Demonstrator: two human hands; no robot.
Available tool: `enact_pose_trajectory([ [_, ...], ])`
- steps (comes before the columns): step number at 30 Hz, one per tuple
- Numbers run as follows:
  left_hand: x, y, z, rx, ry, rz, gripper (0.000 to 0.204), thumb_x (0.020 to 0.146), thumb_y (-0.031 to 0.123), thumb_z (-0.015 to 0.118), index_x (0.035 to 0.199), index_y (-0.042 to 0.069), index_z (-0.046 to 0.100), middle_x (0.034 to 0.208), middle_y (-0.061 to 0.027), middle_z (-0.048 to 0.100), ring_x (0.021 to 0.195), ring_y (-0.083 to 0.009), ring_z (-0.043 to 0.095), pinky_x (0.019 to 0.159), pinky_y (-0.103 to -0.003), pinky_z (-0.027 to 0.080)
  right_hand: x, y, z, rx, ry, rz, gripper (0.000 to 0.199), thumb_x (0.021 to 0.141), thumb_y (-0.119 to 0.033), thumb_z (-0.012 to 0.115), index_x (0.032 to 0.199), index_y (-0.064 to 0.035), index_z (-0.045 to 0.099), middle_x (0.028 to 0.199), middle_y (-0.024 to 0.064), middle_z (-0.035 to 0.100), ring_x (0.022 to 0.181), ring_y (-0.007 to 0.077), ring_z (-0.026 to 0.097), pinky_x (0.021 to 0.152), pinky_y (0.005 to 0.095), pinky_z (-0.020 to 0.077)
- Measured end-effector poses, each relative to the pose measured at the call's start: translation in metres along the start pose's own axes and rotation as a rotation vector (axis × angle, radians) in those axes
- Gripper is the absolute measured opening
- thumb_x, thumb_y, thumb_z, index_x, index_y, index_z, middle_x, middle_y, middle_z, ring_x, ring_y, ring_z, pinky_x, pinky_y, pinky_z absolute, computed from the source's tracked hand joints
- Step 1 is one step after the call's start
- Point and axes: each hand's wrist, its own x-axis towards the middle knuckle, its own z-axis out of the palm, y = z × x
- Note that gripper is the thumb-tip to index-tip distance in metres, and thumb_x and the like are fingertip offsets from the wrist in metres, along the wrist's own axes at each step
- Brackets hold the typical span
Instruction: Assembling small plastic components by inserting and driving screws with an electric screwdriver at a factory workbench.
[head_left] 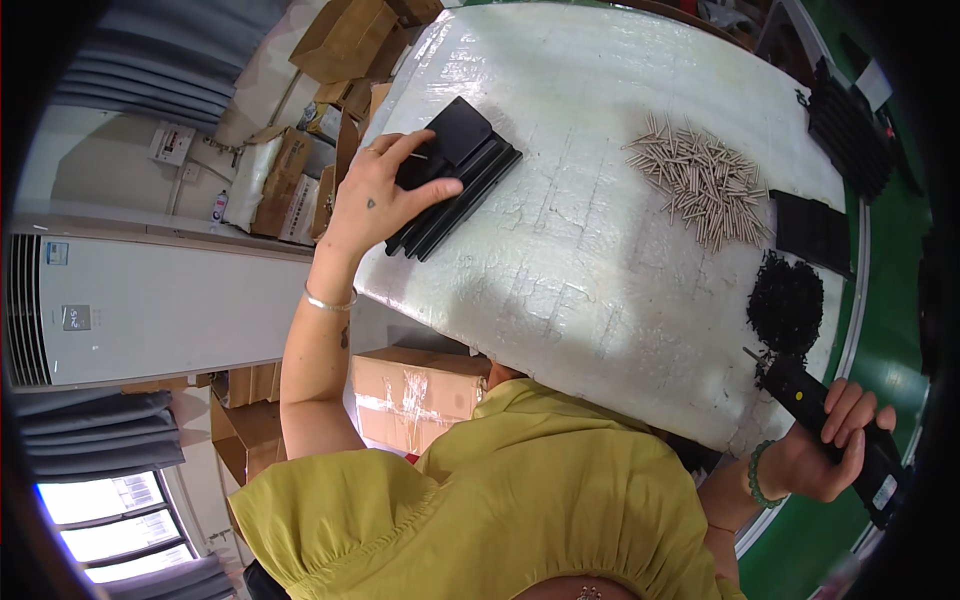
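My left hand point(378, 195) is at the far left of the table, its fingers and thumb gripping a black plastic part point(459, 132). A thin metal pin seems to show by the index finger. Beneath and beside it lie long, ridged black strips point(465, 195), partly covered by the hand. At the right table edge my right hand point(825, 458) is wrapped round a black electric screwdriver point(797, 393). Its thin bit points up and left, close to a heap of small black parts point(786, 305), too small to name.
Loose silver metal pins point(700, 185) are piled on the wrapped white table point(570, 260). A flat black piece point(810, 230) and stacked ridged black parts point(850, 130) lie along the right edge. Cardboard boxes point(415, 395) stand below and left of the table.
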Motion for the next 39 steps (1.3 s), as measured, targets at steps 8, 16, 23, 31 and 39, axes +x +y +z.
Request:
enact_pose_trajectory([
  [8,-0.023,0.026,0.015,0.207,-0.163,-0.226,0.115,0.051,0.022,0.084,0.145,0.021,0.019,0.115,-0.0239,0.046,0.1,-0.0421,0.052,0.088,-0.042,0.046,0.001,0.01,0.003,0.054,-0.035,0.017,0.03,0.074,-0.011,0.048,0.103,-0.0035,0.044,0.06,-0.0018,0.032,0.053,0.0078,0.034,0.063,0.0277,0.0294],
  [16,-0.025,0.011,0.021,0.182,0.105,-0.134,0.091,0.061,0.005,0.066,0.142,0.013,0.024,0.096,-0.0203,0.06,0.079,-0.0403,0.061,0.067,-0.044,0.052,0.001,0.008,-0.005,0.093,-0.04,-0.005,0.033,0.075,-0.01,0.049,0.106,-0.0023,0.047,0.061,-0.0018,0.034,0.054,0.0082,0.036,0.062,0.0275,0.0302],
  [23,-0.007,0.006,0.021,0.328,0.178,-0.127,0.074,0.062,0.007,0.073,0.13,0.01,0.045,0.092,-0.0201,0.064,0.083,-0.0366,0.064,0.066,-0.043,0.051,-0.006,-0.005,-0.004,0.071,-0.005,-0.052,0.036,0.074,-0.009,0.049,0.109,-0.0036,0.045,0.06,-0.0018,0.037,0.051,0.0081,0.037,0.061,0.0265,0.0339],
  [31,0.048,0.216,0.048,-0.227,0.009,0.553,0.062,0.063,0.001,0.071,0.122,0.006,0.051,0.102,-0.0194,0.064,0.092,-0.0368,0.063,0.077,-0.038,0.052,-0.031,-0.038,-0.008,0.105,0.057,0.079,0.038,0.074,-0.008,0.067,0.099,-0.0092,0.038,0.059,0.0025,0.047,0.049,0.0143,0.046,0.055,0.0314,0.0411],
  [39,0.007,0.542,0.203,-0.37,-0.193,1.439,0.049,0.066,0.011,0.067,0.112,0.007,0.047,0.1,-0.0173,0.059,0.09,-0.0326,0.062,0.073,-0.046,0.052,-0.075,-0.094,-0.013,-0.084,-0.088,-0.164,0.036,0.078,-0.006,0.064,0.103,-0.0123,0.038,0.053,-0.0034,0.049,0.041,0.0118,0.049,0.047,0.0291,0.0444],
])
